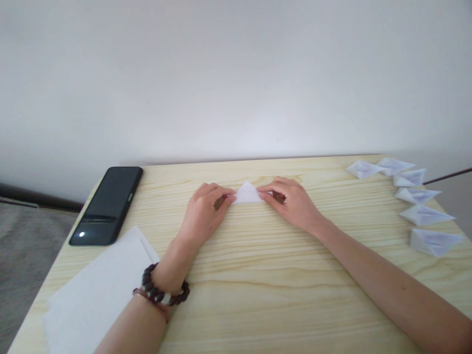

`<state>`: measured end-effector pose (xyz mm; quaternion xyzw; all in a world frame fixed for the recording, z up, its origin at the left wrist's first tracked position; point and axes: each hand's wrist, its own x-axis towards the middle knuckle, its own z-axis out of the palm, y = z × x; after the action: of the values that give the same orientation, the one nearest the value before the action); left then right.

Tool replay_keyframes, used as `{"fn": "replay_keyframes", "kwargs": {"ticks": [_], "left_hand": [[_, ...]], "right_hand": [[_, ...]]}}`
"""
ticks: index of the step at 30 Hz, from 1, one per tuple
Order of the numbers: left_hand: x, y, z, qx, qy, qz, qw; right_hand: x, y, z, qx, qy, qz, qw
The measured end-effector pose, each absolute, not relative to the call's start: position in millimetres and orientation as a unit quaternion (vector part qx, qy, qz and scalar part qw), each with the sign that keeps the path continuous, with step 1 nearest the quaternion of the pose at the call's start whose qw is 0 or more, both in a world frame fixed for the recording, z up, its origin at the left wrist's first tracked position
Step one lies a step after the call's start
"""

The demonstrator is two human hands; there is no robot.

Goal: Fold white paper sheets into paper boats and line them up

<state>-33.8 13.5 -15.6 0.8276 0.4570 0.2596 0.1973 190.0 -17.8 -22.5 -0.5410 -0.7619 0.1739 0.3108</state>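
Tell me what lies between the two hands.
In the head view, a small folded paper lies between the left hand and the right hand, its peak pointing toward the wall; each hand pinches one end.

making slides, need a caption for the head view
Left hand and right hand pinch folded white paper, six folded shapes rightward.

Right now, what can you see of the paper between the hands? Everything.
The paper is small, plain white and looks folded: a pointed peak faces the wall, with a straight edge on the near side. No print shows on it. It sits low over the far half of the table; whether it lies fully flat can't be told. The left hand pinches its left end between thumb and forefinger, the right hand its right, so both ends are partly hidden.
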Motion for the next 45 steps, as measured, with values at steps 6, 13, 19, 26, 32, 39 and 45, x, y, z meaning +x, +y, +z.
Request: {"fn": "replay_keyframes", "kwargs": {"ticks": [6, 13, 19, 26, 32, 39, 45], "left_hand": [[-35.0, 14.6, -19.6, 0.836, 0.457, 0.244, 0.178], [-33.7, 9.6, -19.9, 0.879, 0.396, 0.248, 0.095], [-34.6, 6.4, -20.6, 0.911, 0.358, 0.206, 0.011], [-22.3, -19.7, -15.6, 0.902, 0.375, 0.183, -0.109], [-16.2, -36.5, -15.3, 0.889, 0.414, 0.148, -0.126], [-13.0, -42.6, -16.6, 0.876, 0.439, 0.159, -0.125], [-17.5, -44.3, -17.2, 0.868, 0.453, 0.172, -0.108]], "right_hand": [[190.7, -17.1, -21.5, -0.553, -0.747, 0.201, 0.309], [189.9, -18.1, -25.0, -0.528, -0.777, 0.152, 0.305], [187.7, -28.6, -25.3, -0.441, -0.852, -0.040, 0.279], [176.1, -46.3, -23.3, -0.463, -0.842, -0.155, 0.229], [176.5, -51.7, -27.0, -0.487, -0.828, -0.144, 0.237], [190.4, -60.1, -34.2, -0.517, -0.814, -0.087, 0.249], [191.0, -62.2, -38.9, -0.527, -0.806, -0.048, 0.266]]}}
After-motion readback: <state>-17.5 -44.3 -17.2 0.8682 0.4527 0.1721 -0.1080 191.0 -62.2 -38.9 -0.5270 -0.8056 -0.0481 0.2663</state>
